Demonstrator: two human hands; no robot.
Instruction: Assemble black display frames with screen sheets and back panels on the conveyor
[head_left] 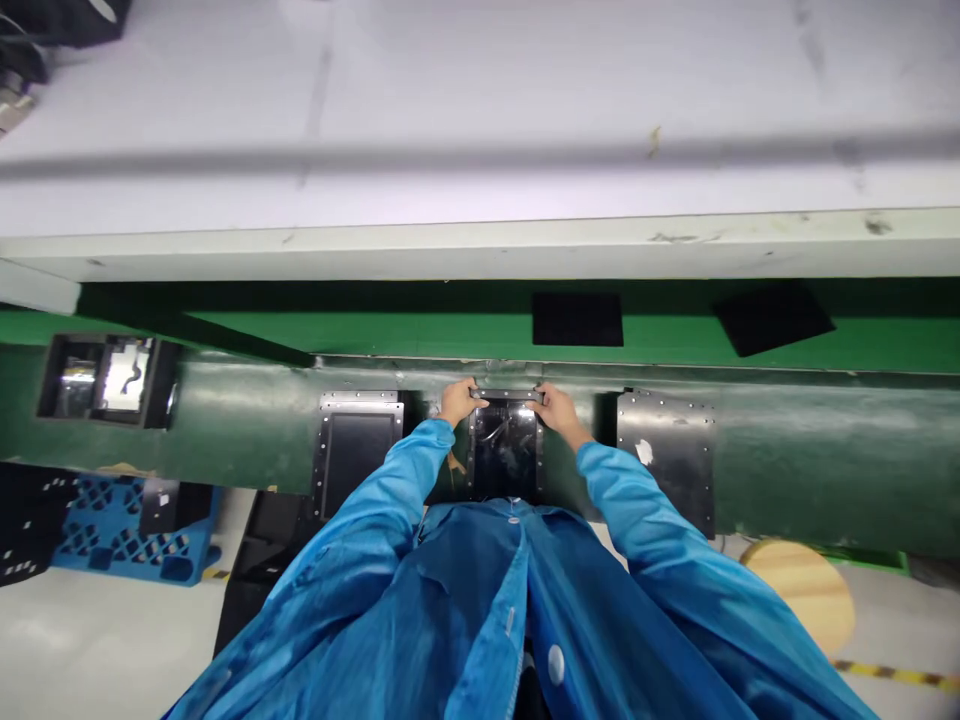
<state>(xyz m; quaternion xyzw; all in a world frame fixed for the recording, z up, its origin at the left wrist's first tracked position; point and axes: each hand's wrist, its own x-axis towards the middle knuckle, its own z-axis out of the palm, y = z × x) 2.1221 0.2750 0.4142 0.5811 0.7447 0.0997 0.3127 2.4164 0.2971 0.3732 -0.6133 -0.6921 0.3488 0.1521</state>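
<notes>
I look down over my blue coat at the dark green front of a conveyor (240, 430). My left hand (458, 401) and my right hand (556, 408) each grip one end of the top edge of a glossy black panel (506, 450) that stands against the green front. Both hands are closed on that edge, fingers curled over it. A similar black panel with a screwed metal frame (357, 447) stands just left of it, and a bare metal plate (666, 455) just right.
A white tabletop (480, 130) runs across above the green belt (420, 330), where two black pads (577, 318) lie. An open recess (105, 378) sits far left. On the floor are a blue pallet (127, 525), black crates and a round wooden stool (806, 590).
</notes>
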